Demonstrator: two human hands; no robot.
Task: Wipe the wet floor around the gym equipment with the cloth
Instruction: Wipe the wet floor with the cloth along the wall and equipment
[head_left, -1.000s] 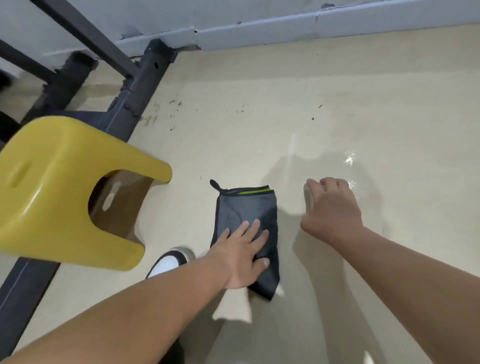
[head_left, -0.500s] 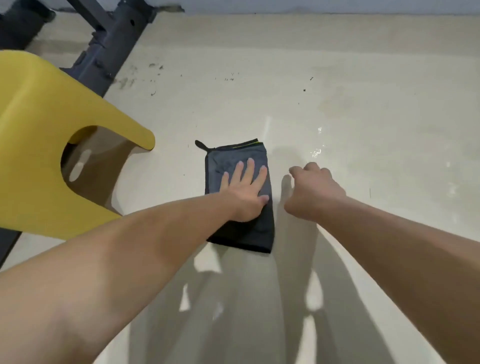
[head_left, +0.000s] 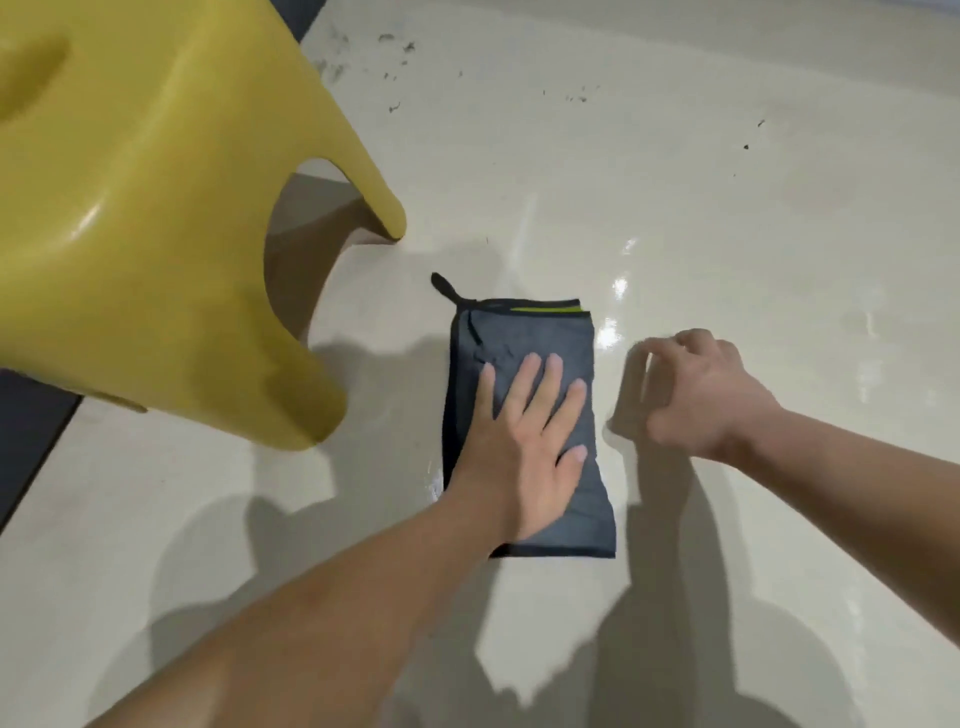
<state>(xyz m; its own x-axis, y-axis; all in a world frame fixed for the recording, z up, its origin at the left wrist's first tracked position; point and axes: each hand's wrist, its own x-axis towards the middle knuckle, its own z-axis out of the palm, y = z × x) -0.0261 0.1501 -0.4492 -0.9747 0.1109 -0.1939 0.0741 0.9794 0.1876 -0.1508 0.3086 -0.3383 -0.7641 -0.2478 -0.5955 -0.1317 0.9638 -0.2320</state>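
Note:
A dark grey cloth (head_left: 524, 332) with a black hem, a lime stripe and a small loop lies folded flat on the glossy beige floor (head_left: 727, 208). My left hand (head_left: 524, 441) presses on its middle and near part, palm down with the fingers spread. My right hand (head_left: 696, 395) rests on the floor just right of the cloth, fingers curled loosely with nothing in them. Wet glints (head_left: 613, 312) shine on the floor by the cloth's far right corner.
A yellow plastic stool (head_left: 156, 208) stands close at the left, one leg tip near the cloth's far left corner. A dark piece of the gym frame (head_left: 26, 431) runs under it at the left edge. Dark specks (head_left: 395, 57) dot the far floor.
The view has dropped lower and closer, so the wall and most of the frame have left it. My left hand has slid from the cloth's near end towards its middle. My right hand stays curled beside it.

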